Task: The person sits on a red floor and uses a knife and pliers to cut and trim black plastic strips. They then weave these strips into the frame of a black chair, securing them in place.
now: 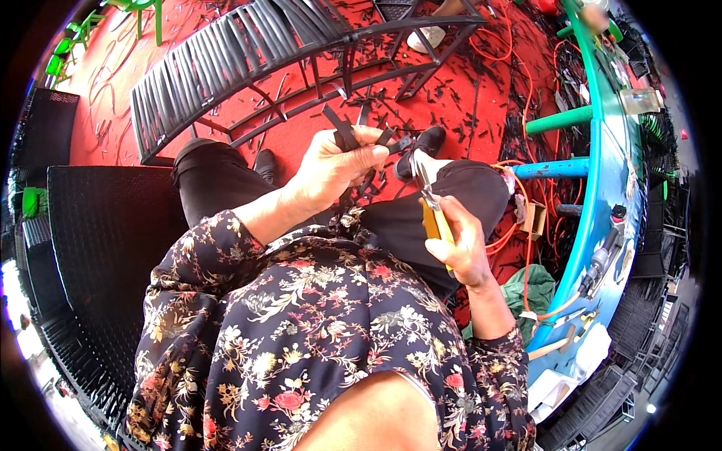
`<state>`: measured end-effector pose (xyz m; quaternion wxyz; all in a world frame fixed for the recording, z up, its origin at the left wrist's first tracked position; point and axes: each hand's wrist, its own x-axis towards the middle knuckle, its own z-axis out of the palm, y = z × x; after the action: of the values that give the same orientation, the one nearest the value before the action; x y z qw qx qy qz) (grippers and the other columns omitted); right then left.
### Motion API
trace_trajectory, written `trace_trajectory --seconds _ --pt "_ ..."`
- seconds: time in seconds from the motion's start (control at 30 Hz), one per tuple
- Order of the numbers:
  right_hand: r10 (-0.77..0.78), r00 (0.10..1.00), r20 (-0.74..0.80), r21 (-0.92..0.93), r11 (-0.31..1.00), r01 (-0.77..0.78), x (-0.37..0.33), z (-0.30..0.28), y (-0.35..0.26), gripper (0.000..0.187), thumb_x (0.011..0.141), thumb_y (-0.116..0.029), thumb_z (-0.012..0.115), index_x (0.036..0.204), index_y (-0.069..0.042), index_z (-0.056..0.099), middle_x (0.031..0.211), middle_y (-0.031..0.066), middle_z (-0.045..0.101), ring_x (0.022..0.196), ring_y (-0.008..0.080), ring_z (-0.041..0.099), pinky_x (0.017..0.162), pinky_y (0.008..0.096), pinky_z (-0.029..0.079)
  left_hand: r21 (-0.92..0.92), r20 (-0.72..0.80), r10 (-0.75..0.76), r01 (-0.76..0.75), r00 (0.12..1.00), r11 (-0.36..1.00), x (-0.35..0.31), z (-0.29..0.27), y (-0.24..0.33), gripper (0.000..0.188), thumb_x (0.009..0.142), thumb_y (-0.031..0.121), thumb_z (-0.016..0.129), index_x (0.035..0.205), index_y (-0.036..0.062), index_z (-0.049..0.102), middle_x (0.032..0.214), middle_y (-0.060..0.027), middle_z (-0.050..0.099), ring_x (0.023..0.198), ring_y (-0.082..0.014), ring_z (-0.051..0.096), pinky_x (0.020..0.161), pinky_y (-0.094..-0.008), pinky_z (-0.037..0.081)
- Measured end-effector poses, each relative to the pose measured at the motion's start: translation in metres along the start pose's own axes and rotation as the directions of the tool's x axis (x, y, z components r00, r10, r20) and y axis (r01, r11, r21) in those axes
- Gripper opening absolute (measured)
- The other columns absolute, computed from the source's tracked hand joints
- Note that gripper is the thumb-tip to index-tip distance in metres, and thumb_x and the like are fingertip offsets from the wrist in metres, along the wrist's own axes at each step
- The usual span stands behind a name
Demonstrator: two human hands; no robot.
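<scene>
My left hand (331, 169) is in front of my lap, its fingers closed around several flat black strips (342, 129). Their ends fan out beyond my thumb and fingertips. In my right hand (465, 244) is a pair of yellow-handled snips (430, 201), gripped with the metal jaws pointing up and away from me. The jaws reach close to the strip ends at the right of my left hand; whether they touch a strip cannot be made out. A curved black frame (241, 49), covered at its left with woven strips, stands beyond my knees.
Cut black strips (451, 98) litter the red floor (301, 113). At the right stands a blue table (590, 218) holding a power tool (599, 263). Orange cords (529, 98) run beside it. A black woven panel (113, 233) is at my left, and another person's shoe (426, 39) shows behind the frame.
</scene>
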<state>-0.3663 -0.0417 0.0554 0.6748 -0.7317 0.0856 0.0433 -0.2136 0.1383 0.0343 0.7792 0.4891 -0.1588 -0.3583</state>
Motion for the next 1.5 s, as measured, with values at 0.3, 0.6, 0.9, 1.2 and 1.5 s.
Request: trace_trajectory --seconds 0.3,0.6,0.9,1.2,1.5 --pt "-0.019 0.998 0.053 -0.009 1.0 0.019 0.015 0.021 -0.007 0.055 0.066 -0.017 0.064 0.114 0.007 0.049 0.097 0.0062 0.047 0.09 0.0127 0.05 0.08 0.0248 0.041 0.035 0.006 -0.003 0.003 1.0 0.999 -0.013 -0.003 0.005 0.015 0.087 0.01 0.058 0.099 0.0019 0.061 0.065 0.0039 0.051 0.051 -0.002 0.038 0.046 -0.0181 0.029" --pt "-0.038 0.998 0.056 -0.067 0.997 0.042 0.017 0.017 -0.003 0.056 0.065 -0.017 0.064 0.113 0.008 0.049 0.098 0.0095 0.051 0.093 0.0164 0.051 0.084 0.0274 0.041 0.084 -0.006 0.002 -0.002 1.0 0.996 -0.012 -0.001 0.002 0.014 0.086 0.01 0.059 0.098 0.0021 0.062 0.064 0.0048 0.049 0.052 -0.0012 0.037 0.046 -0.0178 0.027" --pt "0.067 0.996 0.065 0.165 0.983 -0.077 0.013 0.023 0.005 0.049 0.068 -0.01 0.062 0.113 0.004 0.048 0.088 0.0022 0.049 0.077 0.0084 0.048 0.071 0.0221 0.041 0.085 -0.008 -0.04 0.041 0.999 0.996 -0.008 -0.001 -0.002 0.015 0.086 0.009 0.06 0.098 0.001 0.062 0.063 0.0046 0.049 0.052 -0.0018 0.038 0.046 -0.0176 0.028" --pt "-0.232 0.972 -0.019 -0.388 0.898 0.207 0.013 0.015 0.004 0.046 0.062 -0.006 0.064 0.106 0.001 0.05 0.084 0.0083 0.049 0.073 0.0185 0.052 0.067 0.028 0.043 0.11 0.031 -0.025 0.022 0.999 0.994 -0.005 0.003 -0.001 0.017 0.085 0.008 0.061 0.101 0.0041 0.065 0.063 0.005 0.05 0.053 -0.0015 0.038 0.047 -0.0175 0.029" --pt "-0.337 0.94 -0.05 -0.546 0.797 0.257 0.02 0.02 -0.003 0.051 0.058 -0.006 0.067 0.105 0.001 0.05 0.09 0.0153 0.051 0.079 0.0306 0.056 0.071 0.0353 0.046 0.255 0.05 0.027 -0.039 0.998 0.966 -0.006 0.004 -0.005 0.018 0.085 0.004 0.059 0.102 0.0001 0.064 0.089 -0.0014 0.065 0.082 -0.0042 0.056 0.074 -0.0199 0.046"
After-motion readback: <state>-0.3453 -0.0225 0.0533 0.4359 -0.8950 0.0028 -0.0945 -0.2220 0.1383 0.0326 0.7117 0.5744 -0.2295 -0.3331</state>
